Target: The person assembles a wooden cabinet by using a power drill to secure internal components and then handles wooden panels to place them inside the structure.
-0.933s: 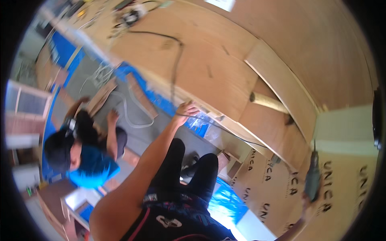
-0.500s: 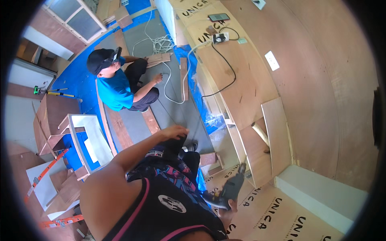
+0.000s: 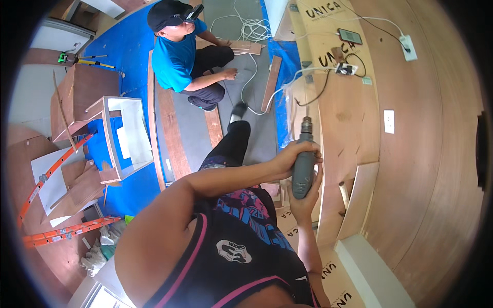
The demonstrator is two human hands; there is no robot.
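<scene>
A grey-green power drill (image 3: 303,177) is held upright in front of my chest, its chuck and thin bit pointing away from me. My left hand (image 3: 297,155) wraps round the front of its body, just behind the chuck. Lower down, my right hand (image 3: 304,203) grips the handle end, which is partly hidden by the drill body. The bit reaches toward the edge of a long plywood bench (image 3: 341,123) on the right. A dark cord (image 3: 322,92) hangs over that edge near the bit; whether it touches the drill, I cannot tell.
A person in a blue shirt (image 3: 174,61) crouches on the grey floor ahead, beside wooden strips (image 3: 246,47) and a coiled white cable (image 3: 251,31). A phone (image 3: 349,35) and a socket block (image 3: 346,69) lie on the bench. An orange ladder (image 3: 56,167) and white-faced frame (image 3: 138,131) stand left.
The drill has risen from low at my right side to in front of me. My left hand has moved right from near my leg and taken hold of it. My view has shifted.
</scene>
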